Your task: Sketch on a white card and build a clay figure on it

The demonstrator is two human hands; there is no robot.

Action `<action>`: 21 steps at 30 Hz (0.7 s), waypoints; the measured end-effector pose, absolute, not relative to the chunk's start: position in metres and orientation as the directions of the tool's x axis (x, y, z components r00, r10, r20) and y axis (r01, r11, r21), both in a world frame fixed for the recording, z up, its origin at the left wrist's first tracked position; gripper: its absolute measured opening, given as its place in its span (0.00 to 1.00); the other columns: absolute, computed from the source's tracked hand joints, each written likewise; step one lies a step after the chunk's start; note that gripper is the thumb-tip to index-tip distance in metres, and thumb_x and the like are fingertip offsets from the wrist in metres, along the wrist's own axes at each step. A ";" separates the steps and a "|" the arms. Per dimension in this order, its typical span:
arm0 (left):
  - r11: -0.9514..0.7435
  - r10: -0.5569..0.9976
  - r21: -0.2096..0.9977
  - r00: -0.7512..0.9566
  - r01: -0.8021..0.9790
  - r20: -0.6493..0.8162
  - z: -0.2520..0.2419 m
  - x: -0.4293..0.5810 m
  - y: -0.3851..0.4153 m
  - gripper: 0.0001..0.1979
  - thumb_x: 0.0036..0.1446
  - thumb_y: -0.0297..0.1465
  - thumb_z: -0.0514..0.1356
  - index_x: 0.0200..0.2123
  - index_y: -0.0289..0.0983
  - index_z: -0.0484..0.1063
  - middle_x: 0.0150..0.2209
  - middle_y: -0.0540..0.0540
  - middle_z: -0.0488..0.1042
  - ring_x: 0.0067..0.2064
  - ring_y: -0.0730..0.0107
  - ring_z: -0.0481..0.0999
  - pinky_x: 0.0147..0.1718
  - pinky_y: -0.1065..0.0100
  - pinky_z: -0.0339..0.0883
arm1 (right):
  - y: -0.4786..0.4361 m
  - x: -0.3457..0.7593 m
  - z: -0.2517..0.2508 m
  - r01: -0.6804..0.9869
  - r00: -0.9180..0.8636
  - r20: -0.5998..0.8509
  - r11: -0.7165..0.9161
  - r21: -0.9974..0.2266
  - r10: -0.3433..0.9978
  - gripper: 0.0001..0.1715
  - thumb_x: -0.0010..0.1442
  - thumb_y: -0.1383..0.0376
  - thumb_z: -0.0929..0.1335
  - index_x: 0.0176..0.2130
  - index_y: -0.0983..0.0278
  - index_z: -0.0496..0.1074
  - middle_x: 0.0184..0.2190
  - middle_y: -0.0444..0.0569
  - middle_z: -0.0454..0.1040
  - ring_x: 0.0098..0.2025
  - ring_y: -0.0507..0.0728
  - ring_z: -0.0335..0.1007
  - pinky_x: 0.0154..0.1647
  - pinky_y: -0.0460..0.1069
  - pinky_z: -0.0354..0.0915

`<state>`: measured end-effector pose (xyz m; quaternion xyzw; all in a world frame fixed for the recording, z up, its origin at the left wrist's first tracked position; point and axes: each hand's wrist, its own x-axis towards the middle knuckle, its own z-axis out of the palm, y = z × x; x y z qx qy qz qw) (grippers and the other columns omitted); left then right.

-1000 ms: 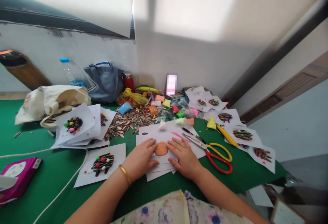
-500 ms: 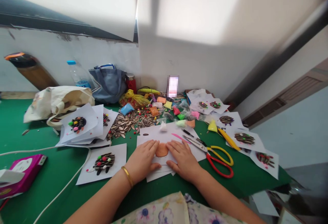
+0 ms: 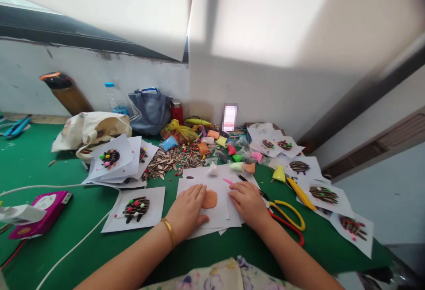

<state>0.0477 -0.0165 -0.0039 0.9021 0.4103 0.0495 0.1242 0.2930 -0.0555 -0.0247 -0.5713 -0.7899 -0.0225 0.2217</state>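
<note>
A flattened orange clay disc [image 3: 210, 199] lies on white paper [image 3: 222, 219] in front of me. Flat on the sheet, my left hand [image 3: 190, 205] is open, its fingertips along the disc's left edge; a gold bangle circles that wrist. To the disc's right and apart from it, my right hand [image 3: 248, 202] rests open with slightly bent fingers. Their tips are beside a thin pink tool [image 3: 227, 181], and I cannot tell whether they touch it. Scissors with red and yellow handles [image 3: 292, 210] lie partly hidden behind that hand, near a black pen [image 3: 244, 178].
Sunflower seeds [image 3: 166, 164] and packets of coloured clay [image 3: 203, 149] cover the table's back middle. Finished seed-and-clay pictures lie left [image 3: 114, 221] and right [image 3: 327, 196]. A white cable [image 3: 83, 245] crosses the left side near a magenta box [image 3: 49, 212].
My right hand has left the disc's right edge and moved right, toward the pink tool, covering the scissor blades. My left hand stays beside the disc. The view has shifted slightly.
</note>
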 end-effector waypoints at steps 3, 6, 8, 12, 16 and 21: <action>-0.629 0.753 0.269 0.658 0.730 -0.025 -0.001 0.045 -0.015 0.42 0.48 0.39 0.68 0.64 0.37 0.56 0.65 0.36 0.59 0.66 0.50 0.58 0.63 0.51 0.54 | -0.051 0.304 -0.025 0.932 -0.185 0.386 0.286 -0.224 0.904 0.07 0.61 0.68 0.68 0.32 0.59 0.75 0.39 0.46 0.77 0.45 0.57 0.68 0.52 0.55 0.57; -0.620 0.757 0.259 0.652 0.741 -0.054 0.000 0.038 -0.015 0.45 0.46 0.41 0.69 0.65 0.37 0.56 0.67 0.35 0.55 0.68 0.49 0.54 0.64 0.49 0.50 | -0.051 0.308 -0.027 0.949 -0.160 0.344 0.240 -0.204 0.925 0.06 0.60 0.66 0.69 0.29 0.62 0.71 0.37 0.47 0.75 0.44 0.58 0.67 0.50 0.53 0.57; -0.616 0.757 0.262 0.650 0.742 -0.061 -0.003 0.035 -0.015 0.45 0.47 0.42 0.68 0.65 0.37 0.55 0.67 0.34 0.54 0.68 0.49 0.52 0.65 0.48 0.49 | -0.051 0.309 -0.030 0.960 -0.146 0.308 0.210 -0.186 0.940 0.07 0.60 0.64 0.69 0.31 0.62 0.69 0.36 0.48 0.73 0.43 0.58 0.66 0.49 0.53 0.58; -0.612 0.766 0.288 0.642 0.737 -0.017 -0.011 0.033 -0.018 0.44 0.50 0.42 0.66 0.66 0.36 0.53 0.67 0.34 0.55 0.68 0.50 0.53 0.65 0.49 0.50 | -0.044 0.314 -0.035 0.970 -0.150 0.281 0.196 -0.143 0.948 0.06 0.62 0.63 0.67 0.33 0.62 0.68 0.38 0.50 0.71 0.44 0.59 0.64 0.47 0.53 0.58; -0.600 0.778 0.305 0.628 0.740 0.007 -0.016 0.039 -0.020 0.43 0.50 0.42 0.66 0.65 0.35 0.54 0.66 0.34 0.56 0.68 0.49 0.53 0.64 0.48 0.51 | -0.037 0.321 -0.036 0.969 -0.164 0.287 0.208 -0.130 0.944 0.06 0.63 0.64 0.66 0.33 0.62 0.68 0.39 0.50 0.71 0.46 0.60 0.64 0.49 0.54 0.56; -0.591 0.782 0.335 0.623 0.734 0.013 -0.013 0.040 -0.018 0.45 0.47 0.43 0.68 0.65 0.35 0.55 0.65 0.33 0.58 0.67 0.48 0.56 0.64 0.48 0.51 | -0.033 0.316 -0.025 0.968 -0.168 0.285 0.213 -0.135 0.944 0.05 0.62 0.66 0.65 0.33 0.62 0.69 0.37 0.49 0.72 0.44 0.59 0.64 0.48 0.53 0.56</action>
